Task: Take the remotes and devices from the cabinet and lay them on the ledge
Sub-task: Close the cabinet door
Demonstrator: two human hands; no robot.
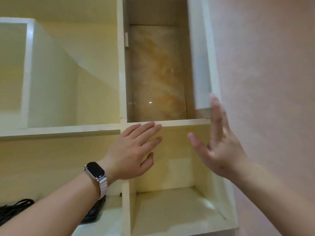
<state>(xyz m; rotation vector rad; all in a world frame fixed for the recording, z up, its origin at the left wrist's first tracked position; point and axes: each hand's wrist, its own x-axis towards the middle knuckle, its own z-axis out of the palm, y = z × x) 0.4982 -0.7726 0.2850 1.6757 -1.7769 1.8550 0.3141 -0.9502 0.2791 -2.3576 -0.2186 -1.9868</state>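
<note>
A cream cabinet (75, 130) with open compartments fills the view. My left hand (134, 149), with a watch on the wrist, is raised before the middle divider, fingers spread, holding nothing. My right hand (219, 142) is held up edge-on at the right side, its fingertips by the lower corner of the open white door (201, 65). The upper right compartment shows a marbled orange back panel (158, 74) and nothing inside. In the lower left compartment a dark device (92, 213) lies partly hidden under my left forearm, next to black cables (15, 208).
A pinkish wall (272, 82) runs along the right of the cabinet. A white open door (27, 70) stands at the upper left compartment. The lower right compartment (172, 210) shows only its pale floor.
</note>
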